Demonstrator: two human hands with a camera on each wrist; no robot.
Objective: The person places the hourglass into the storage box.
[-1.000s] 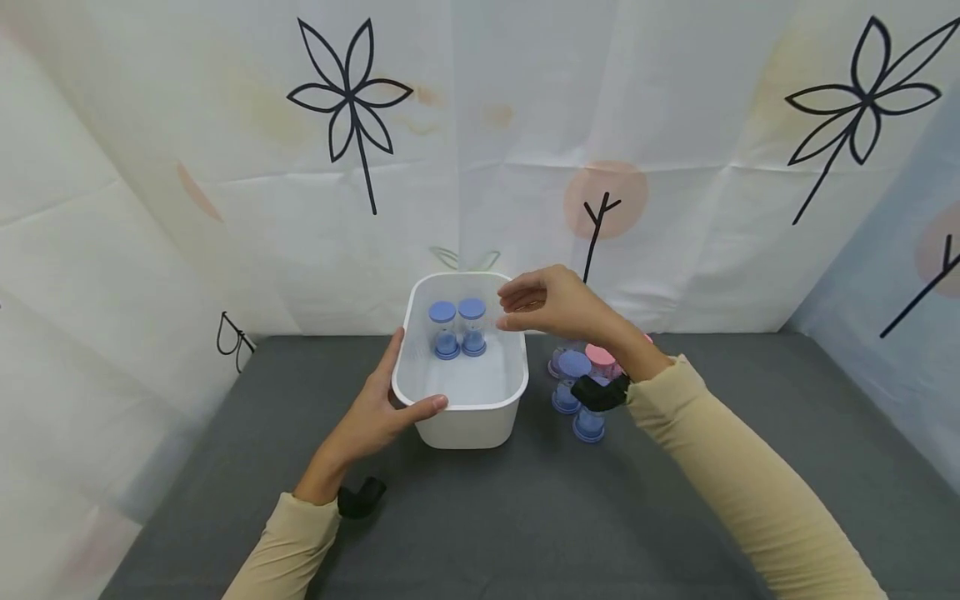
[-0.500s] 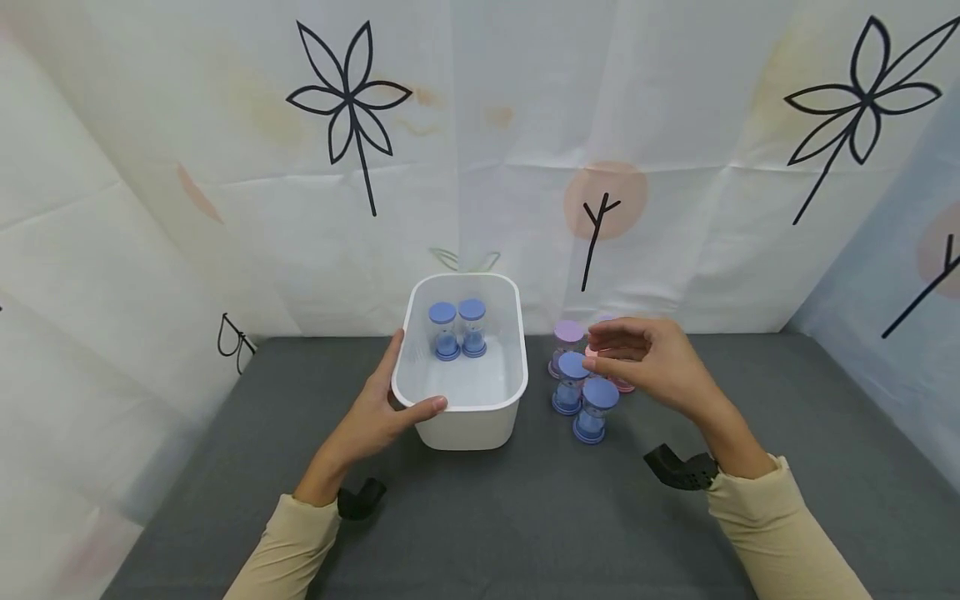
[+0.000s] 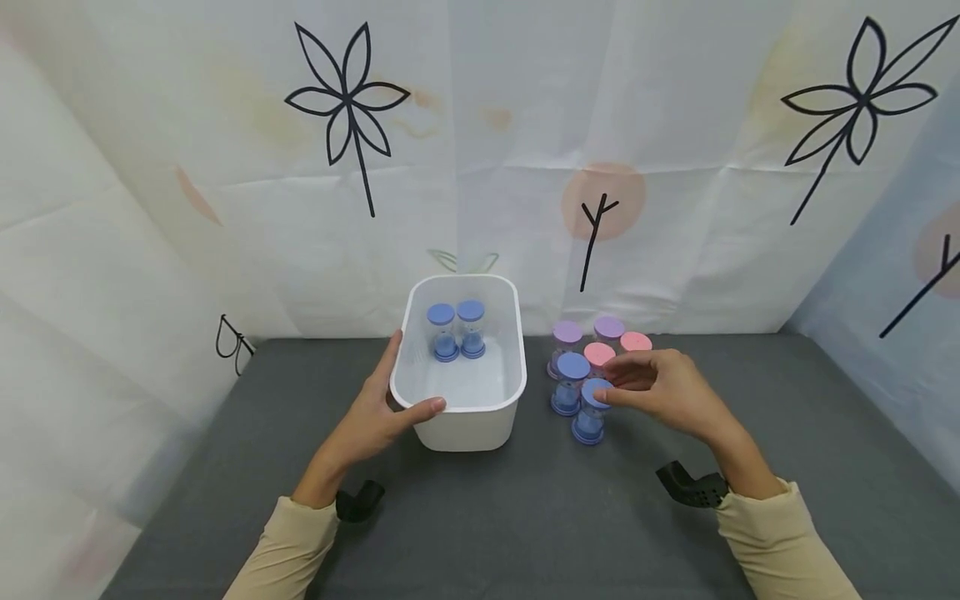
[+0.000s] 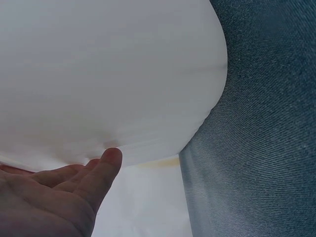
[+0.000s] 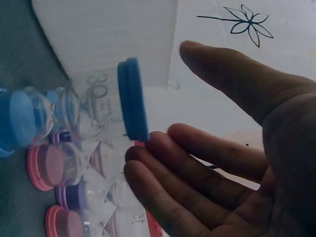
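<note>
Head view: our left hand [image 3: 378, 412] lies spread against the white bin [image 3: 465, 432] near the counter's [image 3: 480, 525] far edge, two blue hourglasses [image 3: 445, 343] inside; rightward, our right hand [image 3: 670, 390] hovers by another blue hourglass [image 3: 588, 426]. Left wrist view: our straight fingers [image 4: 101, 177] touch the bin. Right wrist view: our hand is released, thumb parted.
</note>
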